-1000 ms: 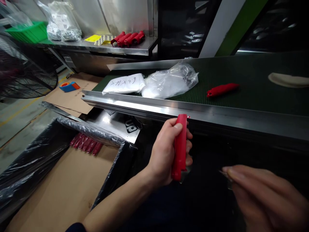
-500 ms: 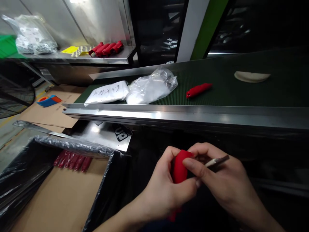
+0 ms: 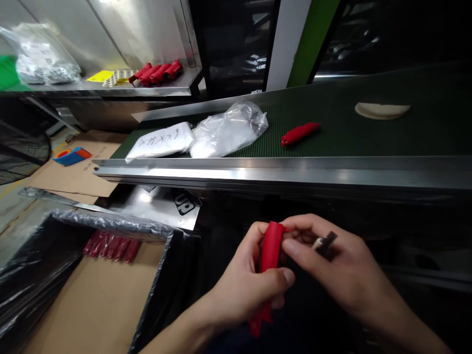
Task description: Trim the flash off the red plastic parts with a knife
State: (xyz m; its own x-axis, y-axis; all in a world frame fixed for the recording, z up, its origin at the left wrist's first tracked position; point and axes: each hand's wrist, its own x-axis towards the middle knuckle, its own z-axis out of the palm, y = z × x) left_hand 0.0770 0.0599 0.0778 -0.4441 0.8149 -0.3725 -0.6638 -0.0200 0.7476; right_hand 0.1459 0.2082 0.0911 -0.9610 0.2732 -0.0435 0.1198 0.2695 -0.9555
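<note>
The left hand (image 3: 247,290) was curled shut around a red handle (image 3: 267,265), thumb laid across its front, holding it nearly upright below the steel conveyor rail (image 3: 280,172). The handle was smooth, glossy, and slightly tapered. At its three o'clock, the right hand (image 3: 332,268) pinched a small dark blade tool (image 3: 326,243) between fingertips, touching the handle's top. Since half a second earlier, the handle had tipped more upright and the tool had drawn shorter in view.
</note>
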